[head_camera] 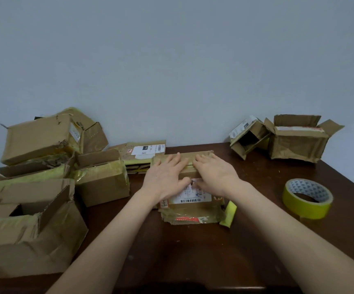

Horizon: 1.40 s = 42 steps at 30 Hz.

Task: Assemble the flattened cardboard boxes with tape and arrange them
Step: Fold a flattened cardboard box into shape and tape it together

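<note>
Left hand and right hand, fingers straight, press flat on the labelled cardboard box, centre of table. Yellow tape roll at three o'clock.

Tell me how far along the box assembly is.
Done: several yellow-taped boxes piled at left, two open boxes back right. In hand: left hand and right hand press flat on the middle box; tape roll lies untouched. Left: a flattened box behind it.
</note>
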Each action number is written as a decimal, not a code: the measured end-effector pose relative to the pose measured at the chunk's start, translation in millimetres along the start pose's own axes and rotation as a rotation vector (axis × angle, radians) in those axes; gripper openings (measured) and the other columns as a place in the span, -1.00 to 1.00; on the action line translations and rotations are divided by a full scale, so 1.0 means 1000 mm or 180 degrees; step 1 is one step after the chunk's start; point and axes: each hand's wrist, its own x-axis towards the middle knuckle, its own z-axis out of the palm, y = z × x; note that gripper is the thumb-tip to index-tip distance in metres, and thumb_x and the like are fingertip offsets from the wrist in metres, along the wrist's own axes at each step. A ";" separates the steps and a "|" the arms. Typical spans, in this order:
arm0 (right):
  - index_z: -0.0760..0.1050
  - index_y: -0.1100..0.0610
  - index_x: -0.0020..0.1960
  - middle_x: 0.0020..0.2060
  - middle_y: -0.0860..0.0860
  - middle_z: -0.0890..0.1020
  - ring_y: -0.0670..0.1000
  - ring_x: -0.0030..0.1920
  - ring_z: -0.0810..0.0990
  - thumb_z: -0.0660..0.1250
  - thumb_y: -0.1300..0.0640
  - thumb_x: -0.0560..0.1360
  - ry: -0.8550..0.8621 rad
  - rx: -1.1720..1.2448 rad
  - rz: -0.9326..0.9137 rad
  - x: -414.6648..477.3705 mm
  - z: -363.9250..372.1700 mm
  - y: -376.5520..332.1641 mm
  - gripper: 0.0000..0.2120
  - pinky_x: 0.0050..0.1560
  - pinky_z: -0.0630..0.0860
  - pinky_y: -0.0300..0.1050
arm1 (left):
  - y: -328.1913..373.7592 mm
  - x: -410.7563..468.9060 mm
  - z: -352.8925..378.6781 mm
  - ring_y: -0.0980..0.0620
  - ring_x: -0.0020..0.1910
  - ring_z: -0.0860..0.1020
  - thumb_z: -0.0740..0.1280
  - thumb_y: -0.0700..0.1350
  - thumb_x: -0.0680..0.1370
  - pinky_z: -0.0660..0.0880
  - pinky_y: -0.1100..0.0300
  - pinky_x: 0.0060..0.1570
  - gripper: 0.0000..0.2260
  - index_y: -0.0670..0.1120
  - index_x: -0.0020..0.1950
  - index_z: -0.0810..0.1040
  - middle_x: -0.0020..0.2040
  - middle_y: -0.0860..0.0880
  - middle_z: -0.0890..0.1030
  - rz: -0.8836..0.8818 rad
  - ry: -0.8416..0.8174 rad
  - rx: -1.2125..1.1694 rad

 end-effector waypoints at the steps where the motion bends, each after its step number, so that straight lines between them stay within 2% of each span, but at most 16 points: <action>1: 0.18 0.18 0.50 0.48 0.09 0.27 0.05 0.50 0.19 0.23 -0.10 0.56 0.0048 -0.0021 0.0001 -0.001 0.002 0.000 -0.38 0.52 0.04 -0.02 | 0.000 -0.001 0.000 0.03 0.55 0.00 0.05 0.18 0.59 -0.01 -0.02 0.48 -0.45 0.11 0.56 0.04 0.58 0.00 0.01 0.0016 -0.0014 -0.0005; 6: 0.18 0.12 0.52 0.51 0.06 0.23 0.03 0.53 0.12 0.18 -0.16 0.58 0.0093 0.0183 0.0051 -0.008 -0.002 -0.002 -0.39 0.53 -0.04 -0.06 | -0.001 -0.001 0.002 0.02 0.55 0.00 0.02 0.29 0.57 -0.01 -0.02 0.49 -0.44 0.20 0.54 0.02 0.58 0.05 -0.01 0.0056 -0.0062 0.0019; 9: 0.29 0.08 0.48 0.51 0.00 0.24 0.03 0.52 0.13 0.21 0.00 0.60 0.0550 0.1465 0.0189 -0.025 -0.004 0.001 -0.52 0.49 0.05 -0.08 | -0.001 -0.003 -0.001 0.03 0.55 0.01 0.00 0.33 0.56 0.01 -0.01 0.49 -0.43 0.21 0.54 0.02 0.57 0.07 0.01 0.0108 -0.0068 0.0047; 11: 0.40 0.08 0.41 0.43 -0.02 0.34 0.00 0.43 0.31 0.18 0.15 0.57 0.1172 0.2200 0.0638 -0.041 -0.002 0.009 -0.60 0.42 0.25 -0.07 | 0.000 -0.002 -0.004 0.02 0.54 0.03 0.02 0.33 0.56 0.02 -0.01 0.49 -0.44 0.22 0.53 0.03 0.57 0.08 0.02 0.0133 -0.0101 0.0045; 13: 0.41 0.07 0.35 0.34 0.01 0.39 0.03 0.32 0.41 0.14 0.20 0.56 0.1373 0.2122 0.1150 -0.057 0.002 0.022 -0.63 0.31 0.38 0.00 | 0.003 0.000 -0.006 0.01 0.54 0.05 0.04 0.32 0.56 0.03 -0.01 0.49 -0.44 0.22 0.53 0.05 0.57 0.07 0.03 0.0171 -0.0132 0.0019; 15: 0.37 0.05 0.36 0.34 0.04 0.37 0.07 0.32 0.38 0.11 0.23 0.58 0.1110 0.1829 0.1610 -0.073 0.008 0.035 -0.63 0.26 0.41 0.04 | 0.007 0.002 -0.006 0.01 0.54 0.06 0.06 0.31 0.56 0.05 -0.02 0.49 -0.45 0.22 0.53 0.06 0.57 0.07 0.03 0.0206 -0.0144 -0.0004; 19: 0.25 0.09 0.46 0.38 0.09 0.33 0.13 0.38 0.30 0.14 0.20 0.60 0.0626 0.1252 0.2148 -0.101 0.018 0.058 -0.57 0.29 0.36 0.03 | 0.014 0.003 -0.006 0.00 0.54 0.06 0.10 0.26 0.58 0.07 -0.03 0.48 -0.46 0.21 0.53 0.07 0.57 0.07 0.03 0.0215 -0.0172 -0.0029; 24: 0.26 0.13 0.43 0.36 0.16 0.41 0.19 0.39 0.33 0.25 0.11 0.56 0.0020 0.0588 0.2725 -0.123 0.020 0.081 -0.54 0.33 0.30 0.10 | 0.014 0.003 -0.006 0.02 0.54 0.06 0.16 0.22 0.58 0.05 -0.02 0.49 -0.45 0.20 0.53 0.08 0.57 0.06 0.06 0.0237 -0.0145 -0.0066; 26: 0.21 0.09 0.46 0.31 0.18 0.47 0.20 0.31 0.44 0.24 0.18 0.56 -0.0147 0.0487 0.2702 -0.124 0.025 0.084 -0.51 0.25 0.37 0.06 | 0.015 0.001 -0.006 0.02 0.54 0.06 0.16 0.21 0.58 0.04 -0.01 0.49 -0.45 0.20 0.53 0.08 0.57 0.06 0.06 0.0236 -0.0101 -0.0056; 28: 0.15 0.05 0.51 0.26 0.18 0.51 0.19 0.23 0.52 0.20 0.22 0.57 -0.0047 0.0699 0.2528 -0.117 0.029 0.085 -0.46 0.13 0.47 0.02 | 0.016 0.000 -0.006 0.03 0.53 0.07 0.17 0.21 0.58 0.05 0.00 0.49 -0.46 0.20 0.53 0.08 0.57 0.06 0.07 0.0237 -0.0055 -0.0058; 32: 0.08 -0.01 0.56 0.29 0.16 0.51 0.19 0.23 0.50 0.13 0.17 0.61 0.0406 0.1947 0.1997 -0.093 0.020 0.083 -0.45 0.16 0.50 0.04 | 0.014 0.002 -0.006 0.03 0.53 0.08 0.15 0.24 0.57 0.05 0.00 0.48 -0.45 0.20 0.53 0.10 0.56 0.07 0.08 0.0226 -0.0074 -0.0100; 34: 0.20 0.00 0.52 0.34 0.13 0.48 0.18 0.27 0.48 0.11 0.24 0.57 0.0491 0.1778 0.1930 -0.089 0.009 0.089 -0.47 0.19 0.50 0.08 | 0.013 0.002 -0.005 0.03 0.53 0.09 0.09 0.31 0.51 0.06 -0.02 0.48 -0.41 0.20 0.52 0.11 0.56 0.08 0.09 0.0222 -0.0083 -0.0110; 36: 0.32 0.03 0.44 0.33 0.10 0.48 0.17 0.26 0.48 0.15 0.23 0.55 0.0141 0.1184 0.1902 -0.093 0.002 0.097 -0.53 0.18 0.50 0.11 | 0.012 0.003 -0.004 0.03 0.53 0.09 0.12 0.28 0.54 0.06 -0.02 0.48 -0.43 0.20 0.52 0.11 0.56 0.08 0.09 0.0214 -0.0057 -0.0129; 39: 0.38 0.07 0.41 0.38 0.12 0.43 0.16 0.40 0.36 0.20 0.18 0.55 -0.0623 0.0500 0.1782 -0.104 0.010 0.100 -0.58 0.38 0.32 0.10 | 0.013 0.002 -0.004 0.04 0.53 0.08 0.17 0.21 0.57 0.06 -0.01 0.48 -0.46 0.20 0.52 0.11 0.56 0.08 0.09 0.0219 -0.0010 -0.0129; 41: 0.44 0.03 0.36 0.44 0.11 0.36 0.13 0.51 0.17 0.17 0.23 0.55 -0.0633 0.0347 0.1742 -0.108 0.024 0.097 -0.60 0.49 0.05 0.13 | 0.013 0.001 -0.004 0.03 0.53 0.09 0.17 0.22 0.57 0.08 0.00 0.48 -0.45 0.19 0.53 0.11 0.56 0.06 0.08 0.0210 -0.0012 -0.0127; 42: 0.47 -0.01 0.32 0.43 0.10 0.38 0.11 0.51 0.17 0.17 0.24 0.55 -0.0531 0.0371 0.1731 -0.108 0.027 0.097 -0.61 0.51 -0.02 0.14 | 0.013 0.000 -0.005 0.02 0.53 0.09 0.17 0.23 0.57 0.10 0.01 0.47 -0.44 0.18 0.53 0.10 0.57 0.06 0.08 0.0188 -0.0013 -0.0127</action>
